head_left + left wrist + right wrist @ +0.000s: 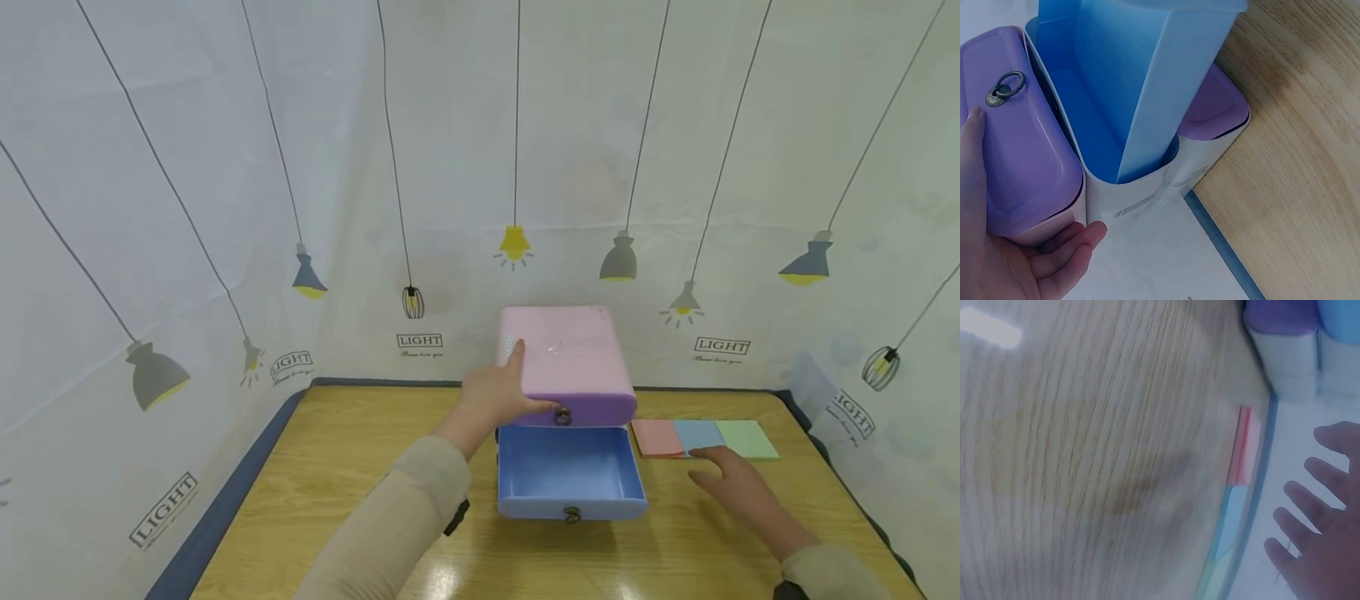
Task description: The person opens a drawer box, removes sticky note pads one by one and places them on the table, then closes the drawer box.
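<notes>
A small drawer cabinet [562, 350] with a pink top stands at the back of the table. Its upper purple drawer [1035, 144] is closed and has a ring pull. Below that, the blue drawer [570, 471] is pulled out, and nothing shows inside it. My left hand [498, 392] grips the upper left corner of the cabinet, thumb across the purple front and fingers along the side. To the right lie pink, blue and green sticky notes [697, 435] in a row. My right hand [738, 492] hovers beside them with its fingers spread, holding nothing.
Another purple drawer [1219, 106] sits closed under the blue one. The wooden table [360, 467] has a dark blue edge strip. Behind it hangs a white curtain [450, 167] printed with lamps.
</notes>
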The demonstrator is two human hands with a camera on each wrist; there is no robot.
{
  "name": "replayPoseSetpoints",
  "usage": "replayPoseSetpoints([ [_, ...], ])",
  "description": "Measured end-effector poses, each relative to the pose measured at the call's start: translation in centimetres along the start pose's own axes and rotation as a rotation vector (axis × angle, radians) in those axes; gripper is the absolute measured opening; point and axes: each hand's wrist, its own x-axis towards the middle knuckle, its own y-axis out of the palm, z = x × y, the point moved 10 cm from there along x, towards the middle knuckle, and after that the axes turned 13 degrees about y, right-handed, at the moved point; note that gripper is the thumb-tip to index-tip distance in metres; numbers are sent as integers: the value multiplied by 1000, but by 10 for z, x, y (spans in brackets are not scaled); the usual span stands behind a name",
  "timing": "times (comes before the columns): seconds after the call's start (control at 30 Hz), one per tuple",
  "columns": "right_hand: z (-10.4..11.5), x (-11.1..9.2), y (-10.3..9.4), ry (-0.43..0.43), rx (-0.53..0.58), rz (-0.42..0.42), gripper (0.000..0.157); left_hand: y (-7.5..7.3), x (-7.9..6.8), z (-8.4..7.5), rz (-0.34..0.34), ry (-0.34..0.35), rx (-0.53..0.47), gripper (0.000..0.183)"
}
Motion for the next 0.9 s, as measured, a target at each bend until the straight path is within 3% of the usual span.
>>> replayPoseSetpoints([
  [0.43,74,-45,-1,-212,134,-49,47,0,1,0,-14,-1,-22,125],
  [0.63,96,-60,8,-320,155,24,48,1,0,0,-5,1,-17,125],
  [0.77,101,-64,16,-313,132,75,48,0,1,0,0,2,-9,125],
  [0.9,102,-61,18,-274,141,62,46,-2,1,-1,-4,0,-9,124],
])
